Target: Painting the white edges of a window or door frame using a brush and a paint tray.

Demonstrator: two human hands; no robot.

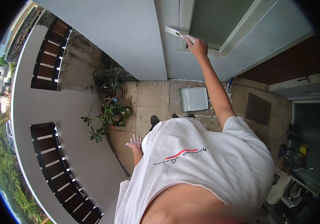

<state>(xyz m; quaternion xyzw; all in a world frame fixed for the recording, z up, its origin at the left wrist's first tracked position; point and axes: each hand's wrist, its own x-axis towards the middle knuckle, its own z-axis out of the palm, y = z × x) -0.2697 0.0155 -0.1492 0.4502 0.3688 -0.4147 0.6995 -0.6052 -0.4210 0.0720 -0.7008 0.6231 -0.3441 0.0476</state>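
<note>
My right hand [197, 47] is raised and closed round the handle of a paintbrush [174, 31]. The brush has pale bristles, and its tip is at the light wall [170, 56] left of the window frame [184, 22]; I cannot tell whether it touches. White paint smears show on my fingers. Down by my left side, my left hand [134, 143] hangs with its fingers spread and nothing in it, also marked with white. A paint tray [194, 99] with white paint in it lies on the tiled floor below the wall.
Potted plants [111, 108] stand on the left by a low wall [81, 112] with dark slatted openings. A small blue-handled item [230, 82] lies near the wall base. A dark mat [258, 108] is on the floor at right, near shelves [294, 186] with assorted items.
</note>
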